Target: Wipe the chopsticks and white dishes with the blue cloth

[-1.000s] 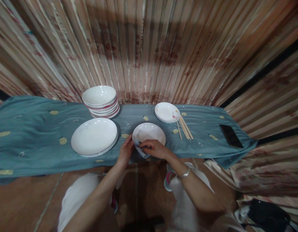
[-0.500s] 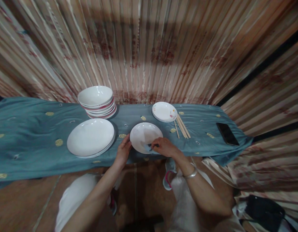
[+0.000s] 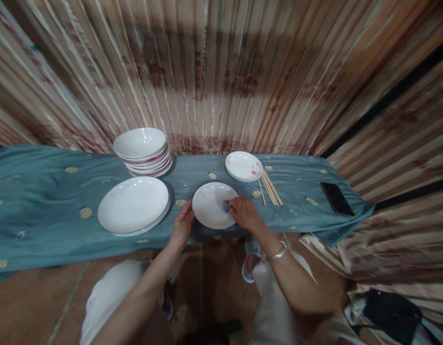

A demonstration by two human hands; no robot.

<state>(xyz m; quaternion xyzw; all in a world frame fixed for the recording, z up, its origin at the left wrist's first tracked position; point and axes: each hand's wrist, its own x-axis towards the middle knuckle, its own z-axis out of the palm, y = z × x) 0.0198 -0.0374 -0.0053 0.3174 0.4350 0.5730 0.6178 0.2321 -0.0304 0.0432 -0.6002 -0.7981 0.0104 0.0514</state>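
A person's left hand (image 3: 183,224) is gripping the left rim of a white dish (image 3: 209,207) on a blue-green cloth (image 3: 292,186); the right hand (image 3: 245,213) is clutching a blurred bluish item (image 3: 226,206) over its right side. Chopsticks (image 3: 272,189) and stacked bowls (image 3: 141,143) are resting beyond.

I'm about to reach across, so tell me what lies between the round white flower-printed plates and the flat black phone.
In the head view, thin pale wooden chopsticks lie near the plates, then blue-green patterned cloth runs to the phone.
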